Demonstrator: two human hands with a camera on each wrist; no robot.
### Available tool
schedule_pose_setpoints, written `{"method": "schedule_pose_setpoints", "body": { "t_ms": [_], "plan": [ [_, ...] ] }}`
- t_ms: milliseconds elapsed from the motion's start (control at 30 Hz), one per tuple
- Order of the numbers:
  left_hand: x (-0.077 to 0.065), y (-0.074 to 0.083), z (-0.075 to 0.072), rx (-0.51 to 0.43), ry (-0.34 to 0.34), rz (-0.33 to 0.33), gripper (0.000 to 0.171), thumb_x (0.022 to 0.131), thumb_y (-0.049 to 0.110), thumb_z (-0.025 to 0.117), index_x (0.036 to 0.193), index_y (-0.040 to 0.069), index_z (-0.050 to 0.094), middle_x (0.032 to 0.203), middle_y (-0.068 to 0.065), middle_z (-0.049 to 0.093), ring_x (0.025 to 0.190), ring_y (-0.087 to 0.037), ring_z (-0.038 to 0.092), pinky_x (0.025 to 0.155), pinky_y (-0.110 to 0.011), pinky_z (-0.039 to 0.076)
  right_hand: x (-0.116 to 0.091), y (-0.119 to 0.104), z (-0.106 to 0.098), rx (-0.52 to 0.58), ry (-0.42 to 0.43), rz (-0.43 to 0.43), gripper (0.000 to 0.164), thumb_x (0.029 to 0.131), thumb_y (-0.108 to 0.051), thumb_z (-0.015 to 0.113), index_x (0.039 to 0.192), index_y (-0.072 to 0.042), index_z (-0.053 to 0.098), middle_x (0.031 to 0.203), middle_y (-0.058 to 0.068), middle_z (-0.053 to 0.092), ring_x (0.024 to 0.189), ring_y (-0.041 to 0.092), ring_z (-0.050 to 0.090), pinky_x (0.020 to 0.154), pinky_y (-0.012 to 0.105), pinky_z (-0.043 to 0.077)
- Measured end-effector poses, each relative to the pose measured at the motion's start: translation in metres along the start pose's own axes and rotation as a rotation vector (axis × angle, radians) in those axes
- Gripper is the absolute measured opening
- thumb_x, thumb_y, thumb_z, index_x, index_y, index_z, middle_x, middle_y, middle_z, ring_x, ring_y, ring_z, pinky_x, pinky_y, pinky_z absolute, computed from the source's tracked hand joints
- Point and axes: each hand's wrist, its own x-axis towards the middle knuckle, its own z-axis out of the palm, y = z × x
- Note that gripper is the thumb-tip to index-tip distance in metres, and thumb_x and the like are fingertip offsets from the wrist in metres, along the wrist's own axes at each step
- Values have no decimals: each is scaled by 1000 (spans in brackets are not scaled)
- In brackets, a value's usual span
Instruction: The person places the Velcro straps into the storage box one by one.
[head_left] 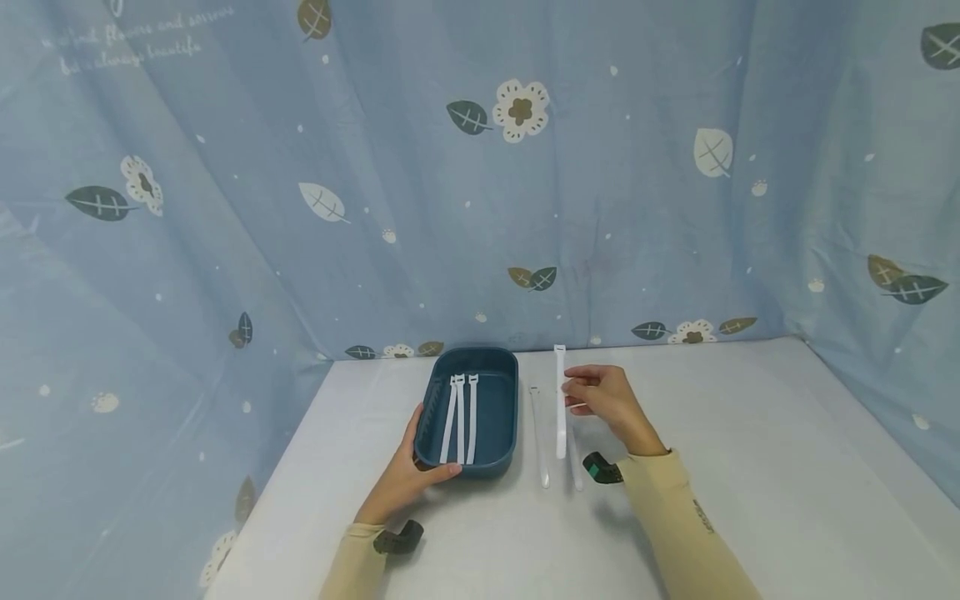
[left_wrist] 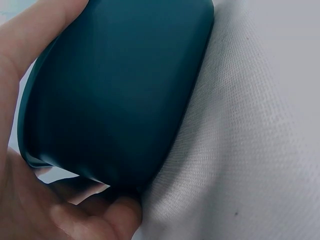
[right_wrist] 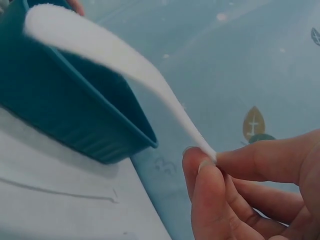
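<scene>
My left hand (head_left: 407, 481) grips the near left corner of a dark teal plastic bin (head_left: 502, 467), thumb along the near rim. In the left wrist view its fingers (left_wrist: 95, 220) curl around the bin's lower corner. Three white hook-and-loop cable ties (head_left: 472, 425) lie lengthwise inside the bin. To the right of the bin, my right hand (head_left: 606, 402) pinches another white cable tie (head_left: 561, 425) between thumb and fingertips, raised above the table. The right wrist view shows this tie's fuzzy free end (right_wrist: 65, 30) reaching toward the bin.
Two more cable ties lie on the white table, one (head_left: 542, 450) between the bin and the held tie, the other (head_left: 575, 462) partly behind it. A blue patterned curtain (head_left: 600, 208) stands along the table's back edge. Each wrist wears a dark camera mount (head_left: 602, 468).
</scene>
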Motion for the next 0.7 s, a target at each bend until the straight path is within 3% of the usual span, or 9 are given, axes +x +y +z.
{"method": "schedule_pose_setpoints", "body": {
  "t_ms": [700],
  "plan": [
    [1,-1,0,2,0,6,120,83,39,87,165,43,1,176,-7,10,159,-40,22,123,-67,27,12,-13,21,63,-5,-24,33,97,-8,68,127,6,67,106,19,72,74,13,72,71,27,64]
  ]
}}
